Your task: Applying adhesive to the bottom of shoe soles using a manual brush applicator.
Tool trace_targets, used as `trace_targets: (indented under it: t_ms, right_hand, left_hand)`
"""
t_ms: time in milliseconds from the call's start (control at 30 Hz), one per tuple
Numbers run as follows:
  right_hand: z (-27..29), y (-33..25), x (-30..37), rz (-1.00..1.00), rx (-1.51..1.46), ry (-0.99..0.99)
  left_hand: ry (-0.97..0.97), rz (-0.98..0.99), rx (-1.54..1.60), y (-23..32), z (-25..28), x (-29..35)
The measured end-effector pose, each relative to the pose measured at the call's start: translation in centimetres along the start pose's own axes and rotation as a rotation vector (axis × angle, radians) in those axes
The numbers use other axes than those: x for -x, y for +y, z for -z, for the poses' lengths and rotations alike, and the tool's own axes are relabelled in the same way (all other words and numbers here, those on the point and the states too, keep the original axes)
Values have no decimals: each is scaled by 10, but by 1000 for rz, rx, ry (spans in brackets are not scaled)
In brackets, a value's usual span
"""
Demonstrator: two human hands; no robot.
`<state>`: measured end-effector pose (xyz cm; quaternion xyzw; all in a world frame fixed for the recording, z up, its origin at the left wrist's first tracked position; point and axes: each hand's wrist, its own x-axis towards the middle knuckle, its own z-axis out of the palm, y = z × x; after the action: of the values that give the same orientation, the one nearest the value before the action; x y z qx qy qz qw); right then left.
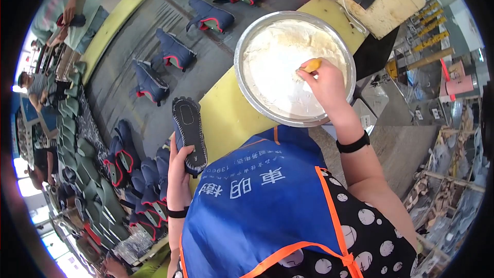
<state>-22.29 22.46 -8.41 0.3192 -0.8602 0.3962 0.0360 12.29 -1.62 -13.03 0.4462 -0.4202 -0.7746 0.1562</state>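
Note:
My left hand [178, 175] grips a shoe upper [188, 128] sole side up, its black bottom ringed with pale stitching; the thumb presses on one end. In my right hand [329, 85], pinched between the fingers, is a small yellow-handled brush [312, 65]. Its tip is hard to make out in the glare over the white paste [278, 59]. That paste coats the inside of a wide metal basin [243, 85], and the right hand is over it. The shoe upper is left of the basin, apart from it.
Navy shoe uppers with red trim [177, 49] stand spaced along a dark conveyor belt [139, 31] with yellow edges. More uppers [149, 185] crowd at the left beside green shoe lasts [92, 195]. A white cable [346, 5] hangs near the basin. Another person [67, 15] works across the belt.

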Motion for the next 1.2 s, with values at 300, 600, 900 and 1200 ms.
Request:
trace_targets:
  t_ms: [300, 600, 900, 1200]
  right_hand:
    - [28, -14, -10, 82, -408, 132]
    - [52, -53, 8, 337, -217, 136]
    - [45, -61, 2, 635, -238, -142]
    - [33, -66, 4, 456, -598, -133]
  left_hand:
    - [-475, -140, -122, 77, -76, 47]
    - [-744, 30, -397, 91, -131, 21]
    - [-778, 195, -293, 92, -137, 23]
    - [-702, 286, -110, 85, -121, 33]
